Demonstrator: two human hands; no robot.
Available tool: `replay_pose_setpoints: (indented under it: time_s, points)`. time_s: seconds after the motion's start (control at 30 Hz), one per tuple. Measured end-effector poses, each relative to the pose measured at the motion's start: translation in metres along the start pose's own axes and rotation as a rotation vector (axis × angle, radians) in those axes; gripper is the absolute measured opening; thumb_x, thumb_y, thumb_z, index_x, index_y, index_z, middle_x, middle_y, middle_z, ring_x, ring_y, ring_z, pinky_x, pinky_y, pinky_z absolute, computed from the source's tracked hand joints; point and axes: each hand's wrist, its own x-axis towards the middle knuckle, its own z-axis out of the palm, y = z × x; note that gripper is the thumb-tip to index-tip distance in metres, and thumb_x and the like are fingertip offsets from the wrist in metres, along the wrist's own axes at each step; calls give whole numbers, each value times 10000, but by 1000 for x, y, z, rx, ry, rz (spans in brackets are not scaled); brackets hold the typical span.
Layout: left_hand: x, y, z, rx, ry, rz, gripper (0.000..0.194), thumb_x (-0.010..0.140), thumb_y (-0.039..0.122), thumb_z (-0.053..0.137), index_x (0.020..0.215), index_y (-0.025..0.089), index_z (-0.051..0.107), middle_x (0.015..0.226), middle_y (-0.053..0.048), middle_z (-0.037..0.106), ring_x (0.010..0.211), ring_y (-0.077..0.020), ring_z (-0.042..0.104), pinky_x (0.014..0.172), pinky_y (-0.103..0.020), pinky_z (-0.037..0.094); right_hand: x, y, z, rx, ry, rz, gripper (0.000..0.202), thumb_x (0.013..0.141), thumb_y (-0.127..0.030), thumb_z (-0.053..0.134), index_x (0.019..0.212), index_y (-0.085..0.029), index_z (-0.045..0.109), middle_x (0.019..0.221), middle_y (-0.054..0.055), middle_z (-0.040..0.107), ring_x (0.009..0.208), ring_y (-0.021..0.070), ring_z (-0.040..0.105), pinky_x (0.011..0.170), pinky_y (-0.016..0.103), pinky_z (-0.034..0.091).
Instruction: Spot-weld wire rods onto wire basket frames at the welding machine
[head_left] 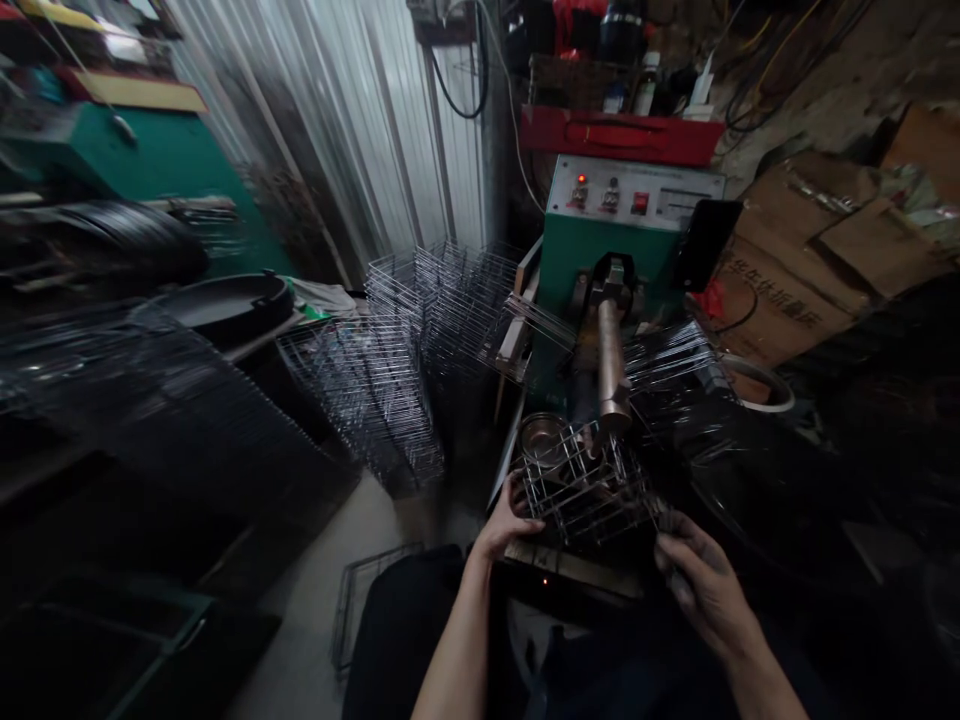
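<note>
A wire basket (pixel 577 490) of thin metal rods lies under the copper-coloured electrode arm (pixel 611 360) of a green welding machine (pixel 645 250). My left hand (pixel 511 518) grips the near left edge of this basket, thumb on the near side and fingers behind the wires. At its right end, my right hand (pixel 694 565) is closed in a pinch. Its fingers touch or nearly touch the wires; what lies between them is too dark to make out. A round metal tin (pixel 544 440) stands just behind the basket's left part.
Stacked wire grids (pixel 390 390) stand left of the machine. Bundles of metal rods (pixel 675 370) lie to its right. Cardboard boxes (pixel 817 250) are piled at the right. A wire frame (pixel 360 610) rests on the floor by my leg. A phone-like black slab (pixel 706 243) hangs on the machine.
</note>
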Motion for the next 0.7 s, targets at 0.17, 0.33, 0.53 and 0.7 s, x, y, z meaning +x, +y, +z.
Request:
replay_pose_setpoints:
  time_s: [0.17,0.33,0.53,0.7]
  points:
    - [-44,59,-14,266,-6,159,1122,475,303,914,1414,300,299,1419,-119,465,1336,-307,486,1116,-467,408,-26,-19,0,49,-335,-10,511,725,-590,796,988,-166,687,741,60,662,496,131,581,462,227,464]
    - [-49,91,21,668,-76,198,1177,438,334,915,1449,272,315,1461,-108,462,1309,-315,517,1111,-436,432,-24,-39,27,-412,-576,-213,316,924,-491,637,1051,-217,726,976,85,714,913,251,676,807,353,550]
    - [-31,99,85,1108,-27,227,1157,456,496,865,1456,283,326,1386,-84,523,1180,-364,590,996,-509,494,8,-15,38,-1095,-525,-762,206,980,-189,518,1099,-180,686,1007,91,708,944,253,625,839,386,532]
    - [-26,101,101,1168,5,208,1161,446,425,848,1460,279,301,1389,-86,512,1142,-374,599,960,-490,505,16,14,18,-1375,-400,-1080,408,930,-82,516,1323,-156,596,1194,124,682,1045,287,608,899,457,550]
